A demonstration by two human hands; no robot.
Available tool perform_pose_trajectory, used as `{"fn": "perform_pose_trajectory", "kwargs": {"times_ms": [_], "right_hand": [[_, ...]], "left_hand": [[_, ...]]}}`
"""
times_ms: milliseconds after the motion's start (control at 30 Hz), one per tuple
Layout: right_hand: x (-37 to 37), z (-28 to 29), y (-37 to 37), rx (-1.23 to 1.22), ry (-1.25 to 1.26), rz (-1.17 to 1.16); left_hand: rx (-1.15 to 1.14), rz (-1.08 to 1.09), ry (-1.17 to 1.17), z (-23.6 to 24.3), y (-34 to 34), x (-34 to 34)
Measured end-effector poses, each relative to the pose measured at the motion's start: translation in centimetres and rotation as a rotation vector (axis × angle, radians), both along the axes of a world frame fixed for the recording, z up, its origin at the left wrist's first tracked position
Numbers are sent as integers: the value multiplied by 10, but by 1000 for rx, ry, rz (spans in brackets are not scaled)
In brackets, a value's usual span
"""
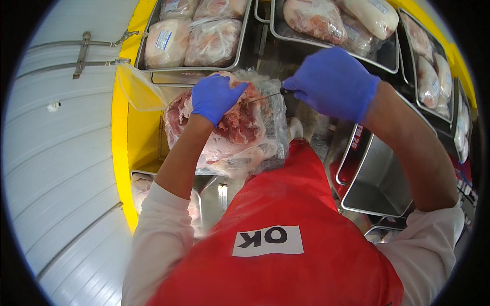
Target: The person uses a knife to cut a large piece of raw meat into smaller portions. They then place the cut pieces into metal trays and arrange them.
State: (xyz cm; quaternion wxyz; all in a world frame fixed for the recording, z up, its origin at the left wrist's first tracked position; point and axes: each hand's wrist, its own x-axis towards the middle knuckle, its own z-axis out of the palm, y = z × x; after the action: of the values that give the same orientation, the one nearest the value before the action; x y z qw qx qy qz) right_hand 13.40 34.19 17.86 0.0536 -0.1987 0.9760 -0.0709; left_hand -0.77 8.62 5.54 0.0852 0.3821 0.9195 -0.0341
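Note:
A large piece of raw meat [236,125], pink and red with ragged cut flesh, lies in front of me on crumpled clear plastic wrap [277,120]. My left hand [215,98], in a blue glove, grips its upper part, fingers curled over the flesh and thumb out to the side. In its own blue glove, my right hand [334,84] is closed around a thin metal rod [264,97]. The rod points left, and its far end meets the meat's cut face. Its handle is hidden in my fist, so its exact kind is unclear.
Metal bins with wrapped meat stand at the far side, among them a left bin [244,43] and a middle bin [332,40]. An open metal bin [380,176] sits below my right forearm. A yellow rim [120,148] borders the left, beside a white panelled wall [61,168].

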Motion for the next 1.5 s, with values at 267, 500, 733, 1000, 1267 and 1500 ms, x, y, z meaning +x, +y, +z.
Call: {"fn": "perform_pose_trajectory", "kwargs": {"times_ms": [267,500,733,1000,1267,1500], "right_hand": [[-19,-19,-25,181,-269,71],[44,4,-11,-107,-136,-278],[21,47,-31,18,-69,-66],[-12,50,-48,-217,-56,278],[51,17,-99,-17,-226,-180],[111,-12,-127,-76,-297,-470]], "left_hand": [[137,12,-21,-2,-6,-5],[91,13,-50,3,-6,-4],[88,-10,-31,-4,-6,-10],[83,11,-22,-6,-5,-10],[103,4,-44,-8,0,-7],[25,61,-69,1,8,0]]}}
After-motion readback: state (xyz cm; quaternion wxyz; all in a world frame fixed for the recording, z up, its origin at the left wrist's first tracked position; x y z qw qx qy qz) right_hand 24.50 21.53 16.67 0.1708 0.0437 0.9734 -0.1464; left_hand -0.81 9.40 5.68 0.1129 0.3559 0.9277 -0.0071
